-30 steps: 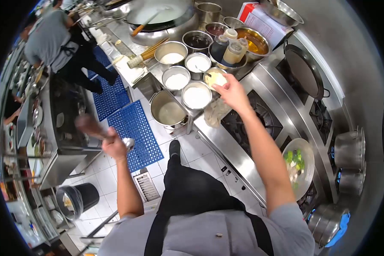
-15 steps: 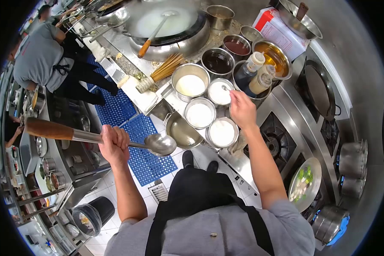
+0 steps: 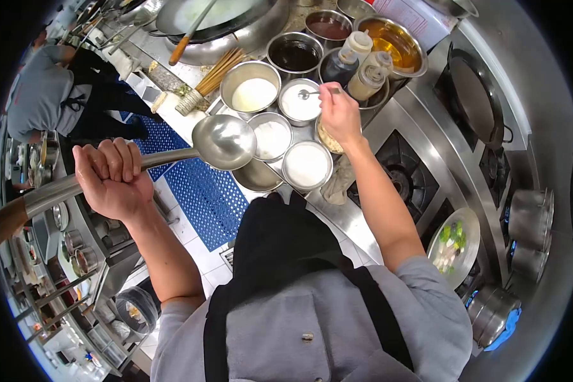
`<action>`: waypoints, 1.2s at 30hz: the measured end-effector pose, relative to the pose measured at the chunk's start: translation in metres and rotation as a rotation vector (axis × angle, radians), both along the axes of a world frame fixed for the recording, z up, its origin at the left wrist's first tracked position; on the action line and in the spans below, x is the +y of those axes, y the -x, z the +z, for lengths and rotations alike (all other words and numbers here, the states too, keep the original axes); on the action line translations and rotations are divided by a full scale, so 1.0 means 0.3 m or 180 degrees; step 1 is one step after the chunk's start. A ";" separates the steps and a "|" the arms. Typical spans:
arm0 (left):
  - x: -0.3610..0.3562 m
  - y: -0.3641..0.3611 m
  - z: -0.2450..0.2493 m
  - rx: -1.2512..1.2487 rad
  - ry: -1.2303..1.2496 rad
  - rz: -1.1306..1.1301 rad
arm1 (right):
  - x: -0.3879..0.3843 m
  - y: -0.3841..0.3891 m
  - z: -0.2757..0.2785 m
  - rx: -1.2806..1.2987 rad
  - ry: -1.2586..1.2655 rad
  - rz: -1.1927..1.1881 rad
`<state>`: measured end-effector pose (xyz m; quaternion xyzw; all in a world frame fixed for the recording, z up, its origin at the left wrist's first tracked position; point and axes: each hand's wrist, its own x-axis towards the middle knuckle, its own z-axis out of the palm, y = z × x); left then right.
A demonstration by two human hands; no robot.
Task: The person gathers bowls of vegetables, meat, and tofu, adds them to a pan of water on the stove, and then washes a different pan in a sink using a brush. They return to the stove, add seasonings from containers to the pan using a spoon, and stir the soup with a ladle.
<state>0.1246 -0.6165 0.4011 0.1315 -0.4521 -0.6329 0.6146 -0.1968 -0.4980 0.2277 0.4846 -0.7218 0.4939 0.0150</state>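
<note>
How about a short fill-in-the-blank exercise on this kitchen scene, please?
1. The left hand grips the handle of a large ____.
2. The right hand holds a small spoon over a bowl of ____ powder.
3. The floor mat is ____.

Missing words: ladle; white; blue.

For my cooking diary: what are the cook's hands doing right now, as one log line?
left hand: grips ladle handle | right hand: holds small spoon over bowl of white powder | ladle cup: looks empty
</note>
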 end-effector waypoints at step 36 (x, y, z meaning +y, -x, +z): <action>-0.204 0.213 -0.022 -0.0213 0.0015 -0.0968 | -0.096 -0.114 -0.177 -0.1683 0.0187 -0.1029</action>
